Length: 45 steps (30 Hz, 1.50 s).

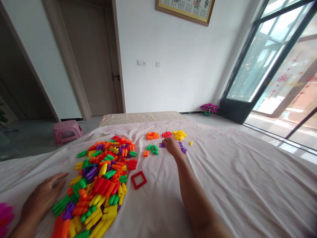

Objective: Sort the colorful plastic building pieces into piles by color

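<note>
A large mixed heap of plastic building blocks, in red, orange, yellow, green and purple, lies on the cloth. My left hand rests beside its left edge, fingers apart and holding nothing. Farther out, my right hand is closed, with a purple block showing at its fingertips. More purple blocks lie just right of that hand, partly behind the wrist. Around it are small one-colour groups: orange blocks, red blocks, yellow blocks and green blocks.
A red square frame lies right of the heap. The pale cloth is wrinkled. One yellow block sits apart at right. Beyond are a pink stool, a purple flower pot and a glass door.
</note>
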Available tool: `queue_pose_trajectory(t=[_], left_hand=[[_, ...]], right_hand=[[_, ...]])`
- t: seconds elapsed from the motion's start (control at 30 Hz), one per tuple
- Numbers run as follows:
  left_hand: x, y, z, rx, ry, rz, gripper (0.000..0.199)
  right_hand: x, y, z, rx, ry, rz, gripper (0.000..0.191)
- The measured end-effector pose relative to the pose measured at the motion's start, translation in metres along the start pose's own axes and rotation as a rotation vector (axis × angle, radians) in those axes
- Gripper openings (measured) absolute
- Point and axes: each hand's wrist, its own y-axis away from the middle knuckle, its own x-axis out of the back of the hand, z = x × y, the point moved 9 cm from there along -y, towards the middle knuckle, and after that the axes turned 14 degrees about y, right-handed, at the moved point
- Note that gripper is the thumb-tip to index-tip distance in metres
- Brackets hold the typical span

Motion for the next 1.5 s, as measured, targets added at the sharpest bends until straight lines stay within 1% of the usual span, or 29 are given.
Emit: queue_pose_trajectory(t=[0.1, 0.2, 0.27, 0.33, 0.37, 0.43, 0.47, 0.53, 0.63, 0.7, 0.77, 0.87, 0.93, 1.0, 1.13, 1.23, 1.3, 1.4, 1.5], left_hand=[[-0.003, 0.000, -0.005, 0.083, 0.060, -0.038, 0.062], [-0.003, 0.001, -0.003, 0.096, 0.081, -0.042, 0.062], [-0.003, 0.001, -0.002, 0.100, 0.094, -0.045, 0.062], [-0.002, 0.001, -0.002, 0.101, 0.097, -0.045, 0.061], [-0.002, 0.001, -0.003, 0.103, 0.096, -0.045, 0.060], [-0.002, 0.001, -0.004, 0.107, 0.093, -0.047, 0.060], [-0.002, 0.001, -0.003, 0.105, 0.093, -0.048, 0.060], [-0.003, 0.001, -0.002, 0.096, 0.097, -0.055, 0.061], [-0.003, 0.002, 0.000, 0.089, 0.106, -0.055, 0.060], [-0.002, 0.003, 0.002, 0.083, 0.108, -0.042, 0.059], [-0.001, 0.003, 0.004, 0.069, 0.105, -0.028, 0.059], [0.001, 0.004, 0.006, 0.058, 0.099, -0.014, 0.058], [0.001, 0.004, 0.007, 0.051, 0.099, -0.014, 0.058], [0.001, 0.004, 0.007, 0.049, 0.105, -0.017, 0.058], [0.002, 0.005, 0.009, 0.060, 0.124, -0.010, 0.056], [0.004, 0.007, 0.013, 0.059, 0.120, 0.002, 0.057], [0.004, 0.008, 0.017, 0.053, 0.125, -0.003, 0.057], [0.004, 0.009, 0.020, 0.049, 0.125, -0.002, 0.056], [0.005, 0.009, 0.022, 0.041, 0.114, 0.014, 0.053]], right_hand=[[0.006, -0.002, 0.045, -0.178, 0.088, -0.010, 0.032], [0.009, 0.000, 0.080, -0.327, 0.126, -0.020, 0.034], [0.011, 0.002, 0.095, -0.391, 0.125, -0.010, 0.033], [0.015, 0.002, 0.100, -0.415, 0.107, 0.031, 0.031], [0.018, 0.002, 0.098, -0.404, 0.092, 0.059, 0.031], [0.020, -0.001, 0.082, -0.333, 0.055, 0.104, 0.031], [0.018, -0.003, 0.069, -0.275, 0.032, 0.112, 0.030], [0.011, -0.004, 0.035, -0.128, -0.021, 0.101, 0.028], [-0.011, 0.002, -0.024, 0.113, -0.073, 0.048, 0.026], [-0.028, 0.010, -0.059, 0.231, -0.068, 0.014, 0.026], [-0.046, 0.019, -0.083, 0.307, -0.032, -0.018, 0.027], [-0.068, 0.029, -0.102, 0.371, 0.068, -0.047, 0.028], [-0.075, 0.033, -0.105, 0.384, 0.112, -0.044, 0.027], [-0.078, 0.033, -0.105, 0.384, 0.097, -0.039, 0.028], [-0.073, 0.026, -0.096, 0.339, -0.096, -0.025, 0.035], [-0.065, 0.009, -0.079, 0.231, -0.266, 0.049, 0.039], [-0.062, -0.007, -0.063, 0.141, -0.318, 0.089, 0.042], [-0.060, -0.032, -0.042, 0.025, -0.301, 0.127, 0.045], [-0.060, -0.053, -0.029, -0.028, -0.264, 0.135, 0.047]])
